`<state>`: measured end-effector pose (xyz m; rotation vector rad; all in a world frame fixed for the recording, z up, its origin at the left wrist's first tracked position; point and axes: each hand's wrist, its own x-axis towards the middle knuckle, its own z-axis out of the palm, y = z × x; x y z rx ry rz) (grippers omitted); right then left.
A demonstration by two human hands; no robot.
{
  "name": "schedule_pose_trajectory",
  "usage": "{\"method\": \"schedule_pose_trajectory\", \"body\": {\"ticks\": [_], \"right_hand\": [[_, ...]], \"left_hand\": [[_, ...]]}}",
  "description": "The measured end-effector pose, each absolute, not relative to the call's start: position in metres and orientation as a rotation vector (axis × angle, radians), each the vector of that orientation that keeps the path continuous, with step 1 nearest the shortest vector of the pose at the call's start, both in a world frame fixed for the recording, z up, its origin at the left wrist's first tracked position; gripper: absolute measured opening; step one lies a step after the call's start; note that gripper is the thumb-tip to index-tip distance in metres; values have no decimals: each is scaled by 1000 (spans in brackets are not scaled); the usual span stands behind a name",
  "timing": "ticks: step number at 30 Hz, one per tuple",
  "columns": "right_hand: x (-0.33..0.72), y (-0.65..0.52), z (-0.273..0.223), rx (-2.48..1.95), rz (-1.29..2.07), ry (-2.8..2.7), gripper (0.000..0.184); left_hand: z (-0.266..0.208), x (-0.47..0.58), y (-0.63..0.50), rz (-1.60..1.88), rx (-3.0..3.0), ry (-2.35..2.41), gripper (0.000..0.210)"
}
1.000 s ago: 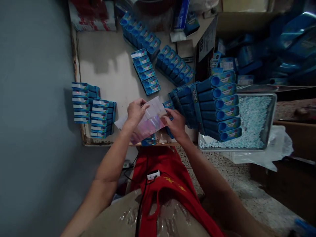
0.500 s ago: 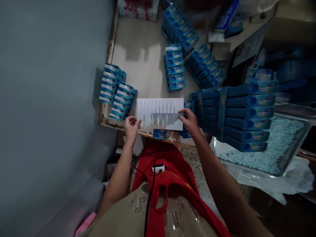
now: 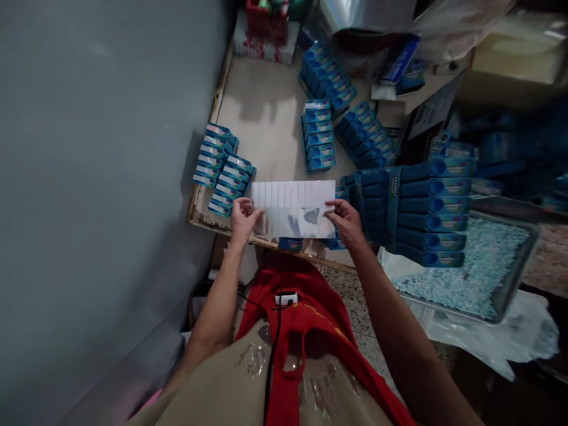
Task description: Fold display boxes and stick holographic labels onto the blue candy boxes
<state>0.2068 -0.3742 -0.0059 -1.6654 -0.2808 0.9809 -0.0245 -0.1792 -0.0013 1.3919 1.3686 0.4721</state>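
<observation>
Between my two hands a sheet of white label strips (image 3: 293, 195) is held out flat above the table's front edge. Its upper half shows a row of narrow white strips; the lower half is glossy and reflects light. My left hand (image 3: 244, 222) pinches the left edge, and my right hand (image 3: 346, 222) pinches the right edge. Just left of the sheet stand small blue boxes (image 3: 231, 183) with white strips on their ends. Beyond it is a row of similar blue boxes (image 3: 319, 137), the farthest bearing a white strip. Part of a blue box (image 3: 290, 243) shows below the sheet.
A large banded stack of blue boxes (image 3: 430, 207) lies right of my right hand, near a tray of pale blue bits (image 3: 497, 260). More blue boxes (image 3: 368, 136) stand farther back. A grey wall (image 3: 110, 177) borders the table (image 3: 266, 130) on the left.
The view has shifted, so the table sits slightly lower and more of its far end shows. Both hands keep hold of the sheet, whose tilt and reflections differ slightly.
</observation>
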Motion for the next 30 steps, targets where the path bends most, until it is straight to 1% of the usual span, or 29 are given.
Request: {"method": "schedule_pose_trajectory", "body": {"ticks": [2,5,7,9,14,17,20,23,25,28,30], "right_hand": [[207,-375,1,-1695,959,-298,41],[209,-376,17,-1679,984,-359,49],[211,-377,30,-1640,1037,-402,56],[212,-377,39,-1614,1072,-431,59],[209,-375,43,-1656,948,-347,62],[202,-376,46,-1775,852,-378,61],[194,-385,60,-1944,810,-499,62],[191,-398,76,-2102,832,-565,73],[190,-404,82,-2170,811,-559,81],[188,-413,88,-2211,704,-516,76],[191,-422,90,-2197,685,-569,70]], "left_hand": [[9,-25,-176,452,1323,1253,52],[28,-29,-164,303,1277,1057,45],[39,-34,-156,217,1271,993,45],[46,-38,-150,201,1261,994,48],[55,-39,-151,282,1281,1046,47],[62,-36,-160,309,1417,1090,42],[69,-34,-179,343,1565,1140,43],[63,-29,-202,466,1653,1163,41],[53,-25,-216,487,1669,1192,33],[43,-22,-233,501,1875,1155,17],[45,-22,-245,508,2027,1161,18]]}}
